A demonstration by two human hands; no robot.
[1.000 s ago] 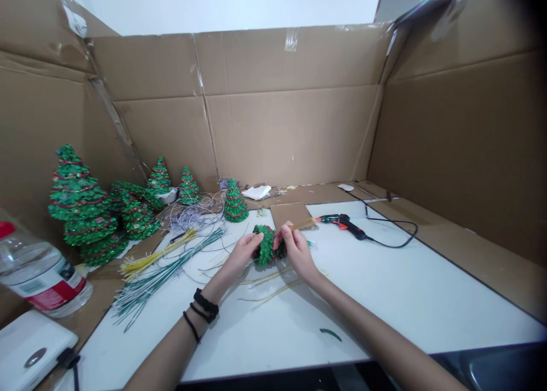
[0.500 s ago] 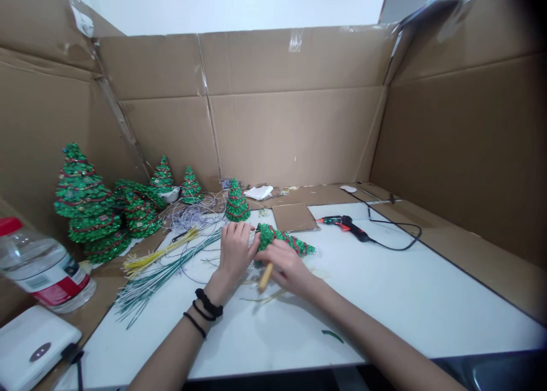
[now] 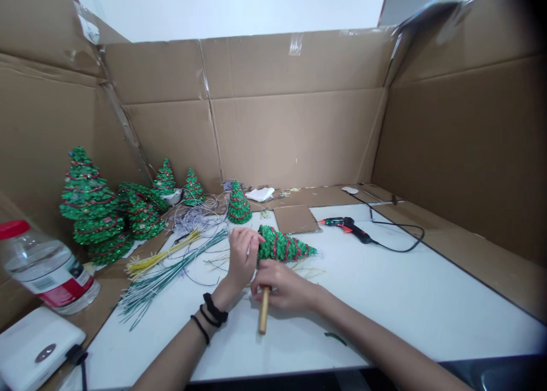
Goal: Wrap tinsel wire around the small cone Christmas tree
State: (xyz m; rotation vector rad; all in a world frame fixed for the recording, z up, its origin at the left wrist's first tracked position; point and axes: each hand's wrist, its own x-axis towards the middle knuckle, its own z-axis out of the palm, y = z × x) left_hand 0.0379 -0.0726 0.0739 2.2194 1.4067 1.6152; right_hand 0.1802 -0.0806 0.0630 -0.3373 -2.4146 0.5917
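Observation:
A small green Christmas tree [image 3: 284, 246] with red garland lies on its side, its tip to the right and its base to the left. My left hand [image 3: 243, 254] is closed at the base, fingers curled against its edge. Just in front of the tree, my right hand [image 3: 282, 285] grips a tool with a wooden handle [image 3: 264, 314]. The handle points toward me; the tool's working end is hidden by my fingers. Thin yellowish strands [image 3: 310, 271] lie on the table beside and under the tree.
Green wire stems [image 3: 171, 277] and yellow stems [image 3: 164, 254] lie left of my hands. Finished trees [image 3: 92, 203] stand at the back left, near a water bottle [image 3: 51, 271] and a white box [image 3: 36, 348]. A glue gun [image 3: 348, 227] with its cord lies right of a cardboard square [image 3: 296, 219].
My right hand has drawn back toward me from the tree with the wooden-handled tool, showing more of the tree and handle. My left hand has turned slightly at the base.

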